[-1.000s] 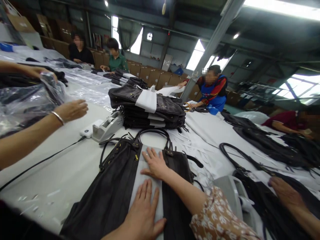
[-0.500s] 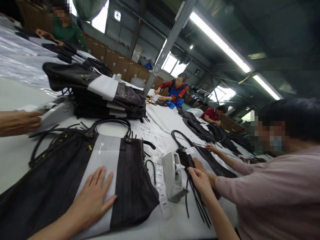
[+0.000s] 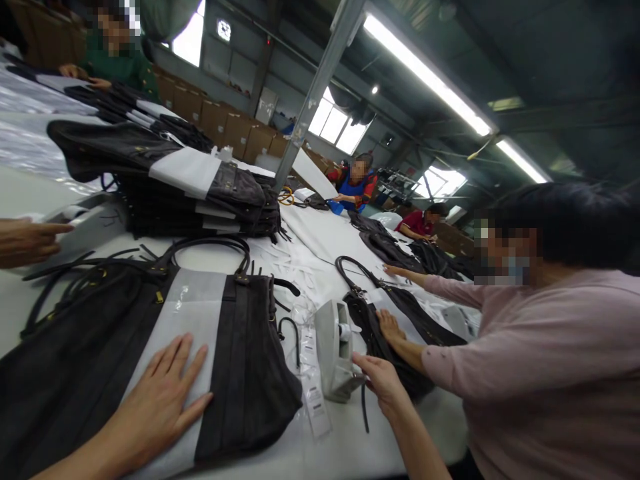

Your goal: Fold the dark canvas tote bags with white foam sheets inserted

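Note:
My left hand (image 3: 160,400) lies flat, fingers spread, on the white band (image 3: 185,333) wrapped round a dark grey handbag (image 3: 245,373) lying on the table. The bag's black handles (image 3: 210,243) arch away from me. My right hand (image 3: 381,381) reaches left to a grey tape dispenser (image 3: 333,353) beside the bag, with its fingertips at the dispenser's near end and nothing gripped. A paper tag (image 3: 315,400) lies between the bag and the dispenser.
A stack of banded dark bags (image 3: 165,187) stands behind. A co-worker in a pink top (image 3: 540,353) on my right has both hands on a black bag (image 3: 400,320). Another person's hand (image 3: 27,240) is by a second dispenser (image 3: 85,220) at the left. More people work farther along the table.
My view swung right. My right hand left the white band and reached over to the tape dispenser. My left hand stayed flat on the band.

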A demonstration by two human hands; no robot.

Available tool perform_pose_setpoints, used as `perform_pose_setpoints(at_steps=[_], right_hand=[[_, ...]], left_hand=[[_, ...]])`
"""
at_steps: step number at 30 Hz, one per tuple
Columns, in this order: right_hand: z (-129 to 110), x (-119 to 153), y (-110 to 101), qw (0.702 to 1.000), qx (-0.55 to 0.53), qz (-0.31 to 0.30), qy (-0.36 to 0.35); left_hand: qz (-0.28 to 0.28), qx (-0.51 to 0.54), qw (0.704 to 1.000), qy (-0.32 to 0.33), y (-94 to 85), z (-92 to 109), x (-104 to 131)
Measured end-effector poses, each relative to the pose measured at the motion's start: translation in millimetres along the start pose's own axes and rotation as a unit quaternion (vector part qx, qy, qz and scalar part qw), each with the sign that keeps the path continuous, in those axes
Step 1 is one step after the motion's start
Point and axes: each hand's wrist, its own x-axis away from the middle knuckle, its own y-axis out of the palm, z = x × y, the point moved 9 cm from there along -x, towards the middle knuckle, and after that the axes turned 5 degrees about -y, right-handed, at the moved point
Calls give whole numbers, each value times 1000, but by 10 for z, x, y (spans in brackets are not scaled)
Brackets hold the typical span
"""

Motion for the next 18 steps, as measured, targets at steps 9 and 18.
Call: perform_pose_setpoints(at_steps=[9, 18], right_hand=[[147, 577, -261, 991, -93, 87, -31], [787, 650, 211, 973, -217, 58, 46]], left_hand=[[-2, -32, 999, 11, -38, 28, 1], [1, -37, 999, 14, -48, 35, -8]])
